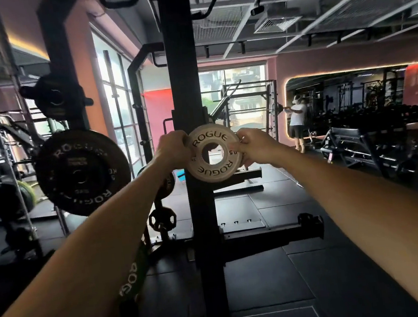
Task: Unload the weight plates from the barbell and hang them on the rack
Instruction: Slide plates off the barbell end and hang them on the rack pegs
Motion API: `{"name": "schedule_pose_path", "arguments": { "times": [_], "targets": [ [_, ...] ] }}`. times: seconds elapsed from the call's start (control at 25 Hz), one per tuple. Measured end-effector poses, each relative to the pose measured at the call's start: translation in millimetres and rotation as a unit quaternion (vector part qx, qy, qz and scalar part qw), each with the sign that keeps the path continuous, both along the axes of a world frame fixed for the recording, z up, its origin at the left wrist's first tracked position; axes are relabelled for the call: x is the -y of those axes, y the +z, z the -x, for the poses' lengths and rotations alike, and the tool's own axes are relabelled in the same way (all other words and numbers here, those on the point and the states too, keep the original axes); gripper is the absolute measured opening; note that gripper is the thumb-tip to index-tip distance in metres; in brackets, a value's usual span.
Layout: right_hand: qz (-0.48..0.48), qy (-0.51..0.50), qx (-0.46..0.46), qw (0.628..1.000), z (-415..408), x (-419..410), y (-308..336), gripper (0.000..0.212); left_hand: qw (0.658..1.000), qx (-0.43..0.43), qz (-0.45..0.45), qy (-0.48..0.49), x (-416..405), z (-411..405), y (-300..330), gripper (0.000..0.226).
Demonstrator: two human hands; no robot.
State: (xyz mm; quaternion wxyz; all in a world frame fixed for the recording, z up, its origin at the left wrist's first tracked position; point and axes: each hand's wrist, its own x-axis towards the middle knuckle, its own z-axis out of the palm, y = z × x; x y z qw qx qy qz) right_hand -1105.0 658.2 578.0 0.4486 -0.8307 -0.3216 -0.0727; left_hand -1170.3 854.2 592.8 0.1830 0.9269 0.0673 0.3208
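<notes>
A tall black rack post (184, 82) rises through the middle of the view, and everything else sits around it. To the left of the post hangs a big black plate (81, 171) marked ROGUE, with a smaller dark plate (54, 97) higher up above it. To the right of the post, well back, a wall mirror (353, 99) shows a person standing. Straight in front of the post, at about mid height, a small white plate (214, 153) stamped ROGUE is held upright, its open centre hole facing the camera. The left hand (174, 149) grips the plate's left edge, fingers curled round it. The right hand (252, 147) pinches the plate's right edge, thumb on the face. Both arms reach out straight toward the post.
</notes>
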Motion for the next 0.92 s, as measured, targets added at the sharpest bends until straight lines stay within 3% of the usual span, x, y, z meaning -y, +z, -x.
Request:
{"name": "schedule_pose_path", "arguments": {
  "times": [0.4, 0.52, 0.6, 0.68, 0.92],
  "targets": [
    [-0.001, 0.100, 0.012, 0.995, 117.7, -213.8, 8.3, 0.032, 0.994, 0.015, -0.060, 0.086, -195.8, 167.3, 13.0, 0.023],
    [-0.004, 0.118, 0.015, 0.993, 164.4, -282.4, 19.5, 0.034, 0.994, 0.014, -0.039, 0.097, -263.8, 218.5, 18.7, 0.039],
    [-0.004, 0.130, 0.020, 0.991, 190.2, -325.6, 24.8, 0.035, 0.992, 0.016, -0.040, 0.114, -306.2, 245.6, 22.9, 0.033],
    [-0.012, 0.139, 0.019, 0.990, 204.3, -361.2, 27.4, 0.032, 0.991, 0.024, -0.040, 0.127, -341.3, 263.5, 28.0, 0.022],
    [-0.007, 0.182, 0.014, 0.983, 207.5, -447.5, 39.3, 0.022, 0.990, 0.034, -0.005, 0.138, -424.5, 276.2, 35.8, 0.031]
  ]
}}
